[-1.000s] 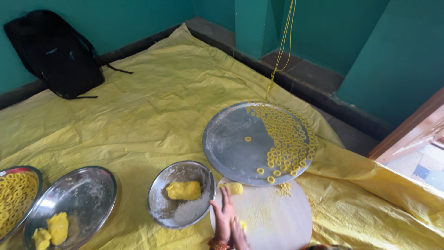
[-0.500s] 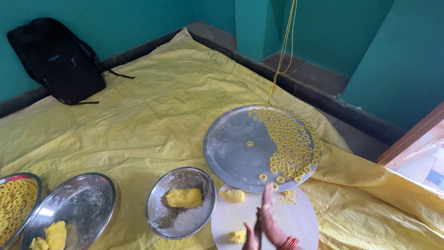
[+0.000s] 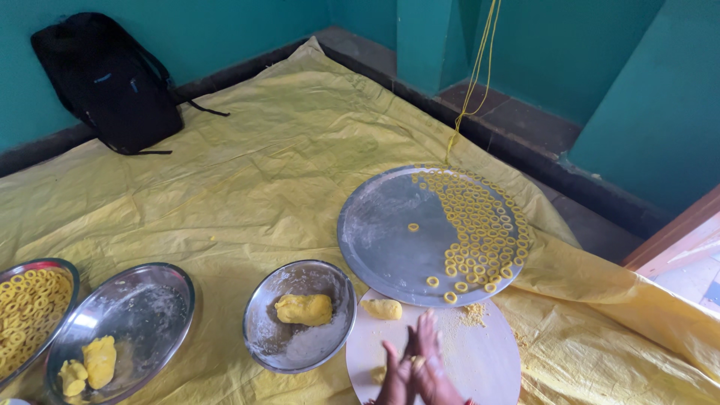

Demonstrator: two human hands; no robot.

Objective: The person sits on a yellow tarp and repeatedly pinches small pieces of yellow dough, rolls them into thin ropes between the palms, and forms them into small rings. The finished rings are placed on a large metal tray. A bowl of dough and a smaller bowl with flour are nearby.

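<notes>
Teal walls enclose a floor covered by a yellow tarp (image 3: 247, 187). Black backpack (image 3: 105, 82) leans at the far wall. Large round steel tray (image 3: 382, 232), half filled with small yellow dough rings (image 3: 476, 221). Steel bowl (image 3: 289, 352) holds one dough lump (image 3: 304, 309). White round board (image 3: 480, 360), with a smaller dough piece (image 3: 382, 308) at its far edge. Left hand (image 3: 395, 379) and right hand (image 3: 431, 364) press palms together over the board, a bit of yellow dough (image 3: 415, 363) between them. Two more steel dishes at left, one (image 3: 142, 307) with dough lumps, one (image 3: 56, 270) with rings.
</notes>
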